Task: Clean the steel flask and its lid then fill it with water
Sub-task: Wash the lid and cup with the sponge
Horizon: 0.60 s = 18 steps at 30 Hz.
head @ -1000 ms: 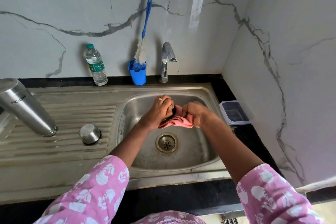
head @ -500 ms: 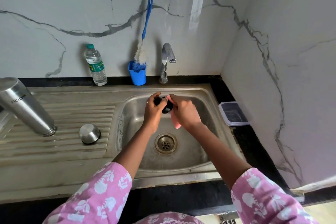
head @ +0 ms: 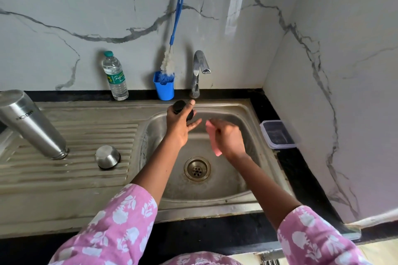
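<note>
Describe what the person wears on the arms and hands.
The left sleeve and right sleeve are pink with a white floral print and end near the elbows. The forearms are bare. The left hand and right hand wear no gloves.

Lid [head: 180, 106] and cloth [head: 216, 148] now apart
</note>
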Motion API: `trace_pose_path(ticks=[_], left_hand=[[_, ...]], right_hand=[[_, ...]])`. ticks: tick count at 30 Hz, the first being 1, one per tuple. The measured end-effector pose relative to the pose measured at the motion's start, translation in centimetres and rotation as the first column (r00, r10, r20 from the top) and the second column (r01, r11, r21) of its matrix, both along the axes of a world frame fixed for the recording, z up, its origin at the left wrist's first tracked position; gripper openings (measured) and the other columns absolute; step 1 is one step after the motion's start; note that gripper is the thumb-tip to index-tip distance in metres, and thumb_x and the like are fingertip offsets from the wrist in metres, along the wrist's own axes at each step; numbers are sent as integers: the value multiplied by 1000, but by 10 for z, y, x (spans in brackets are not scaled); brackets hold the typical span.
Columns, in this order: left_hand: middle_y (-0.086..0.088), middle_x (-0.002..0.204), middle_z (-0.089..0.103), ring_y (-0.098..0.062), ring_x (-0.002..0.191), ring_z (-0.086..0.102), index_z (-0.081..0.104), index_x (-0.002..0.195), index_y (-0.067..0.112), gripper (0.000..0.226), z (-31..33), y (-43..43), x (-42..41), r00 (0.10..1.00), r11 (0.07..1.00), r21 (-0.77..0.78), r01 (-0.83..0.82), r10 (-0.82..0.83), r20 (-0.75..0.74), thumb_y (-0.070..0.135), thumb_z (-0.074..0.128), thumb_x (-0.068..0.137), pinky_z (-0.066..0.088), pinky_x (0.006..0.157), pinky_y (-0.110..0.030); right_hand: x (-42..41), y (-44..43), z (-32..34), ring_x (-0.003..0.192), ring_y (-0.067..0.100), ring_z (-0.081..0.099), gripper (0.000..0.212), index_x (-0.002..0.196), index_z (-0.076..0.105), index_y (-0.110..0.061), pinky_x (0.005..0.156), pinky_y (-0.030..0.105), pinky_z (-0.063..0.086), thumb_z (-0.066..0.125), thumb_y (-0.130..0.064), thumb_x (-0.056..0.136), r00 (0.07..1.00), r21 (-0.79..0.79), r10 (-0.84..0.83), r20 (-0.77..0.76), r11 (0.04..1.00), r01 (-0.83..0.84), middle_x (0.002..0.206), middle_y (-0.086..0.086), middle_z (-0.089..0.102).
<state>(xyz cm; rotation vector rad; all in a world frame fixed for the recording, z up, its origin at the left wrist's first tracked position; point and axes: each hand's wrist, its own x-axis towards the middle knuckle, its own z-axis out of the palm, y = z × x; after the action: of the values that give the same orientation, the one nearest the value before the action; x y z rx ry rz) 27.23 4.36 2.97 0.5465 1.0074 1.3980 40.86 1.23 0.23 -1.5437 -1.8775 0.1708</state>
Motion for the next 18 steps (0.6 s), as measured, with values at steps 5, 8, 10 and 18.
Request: trace_pose_path(ticks=[5, 8, 10, 18], left_hand=[[-9, 106, 54, -24, 103, 55, 51, 106, 15, 21, -1, -5, 0, 981, 983, -68, 170, -162, 109, 33, 51, 95, 53, 76, -40], [-16, 100, 58, -28, 91, 59, 58, 101, 9, 22, -4, -11, 1, 957, 979, -88, 181, -155, 245, 20, 38, 100, 49, 81, -43], [-15, 101, 59, -29, 94, 59, 60, 106, 12, 25, -11, -11, 1, 957, 982, -53, 183, -165, 238, 7, 37, 99, 48, 84, -46], [-5, 86, 69, -15, 90, 61, 60, 99, 6, 26, -15, -12, -1, 962, 960, 68, 270, -273, 28, -14, 50, 86, 49, 83, -22]], right_hand=[[16, 14, 26, 95, 16, 55, 52, 125, 62, -15, 71, 18, 37, 44, 5, 80, 865, -397, -251, -434, 915, 67, 99, -1, 61], [14, 16, 31, 95, 19, 56, 48, 125, 60, -13, 71, 20, 36, 49, 2, 81, 894, -379, -223, -388, 923, 66, 99, 2, 62], [12, 18, 34, 102, 25, 58, 48, 127, 57, -12, 72, 21, 36, 47, 3, 83, 919, -334, -197, -340, 939, 78, 109, 9, 65], [10, 18, 45, 84, 34, 65, 20, 102, 72, -15, 61, 38, 53, 63, -9, 85, 990, 13, 54, 130, 998, -56, 97, 11, 68]])
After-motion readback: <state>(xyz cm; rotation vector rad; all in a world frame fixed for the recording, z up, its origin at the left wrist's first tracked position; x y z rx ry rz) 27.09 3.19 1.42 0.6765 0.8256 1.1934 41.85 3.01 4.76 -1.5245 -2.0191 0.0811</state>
